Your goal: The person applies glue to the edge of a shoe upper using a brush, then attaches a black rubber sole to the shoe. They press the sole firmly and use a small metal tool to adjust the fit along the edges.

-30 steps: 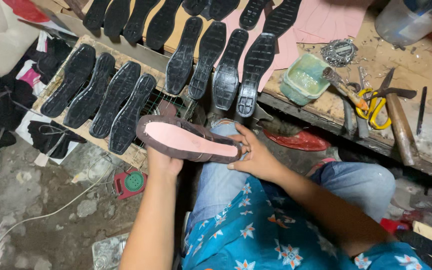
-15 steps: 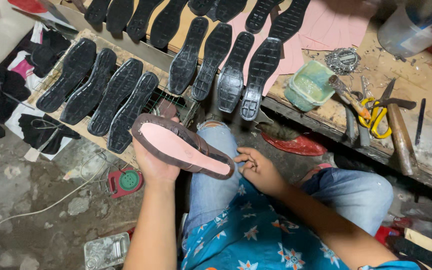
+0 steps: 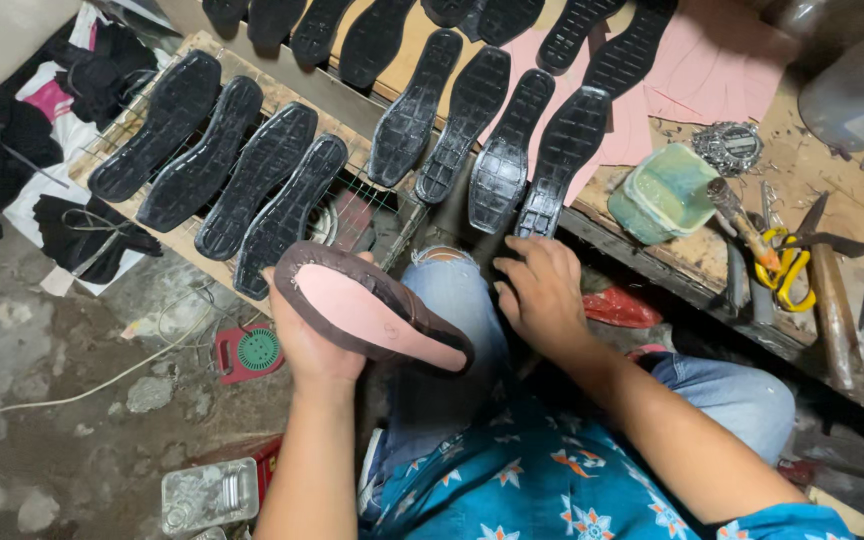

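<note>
Grasping a brown-rimmed shoe upper with pink insole (image 3: 372, 312), the left hand (image 3: 314, 345) keeps its long axis left-to-right, toe pointing right; the right hand (image 3: 542, 290), released, is rested near a black rubber sole (image 3: 557, 165).

top soles (image 3: 252, 15) cropped, bottle (image 3: 857, 85) blurred

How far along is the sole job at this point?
Done, by the look of it: black soles laid in rows on the rack and bench. In hand: the left hand holds a shoe upper with a pink bottom, still unsoled. The right hand touches the nearest black sole, not yet lifted. Left: joining the two.
</note>
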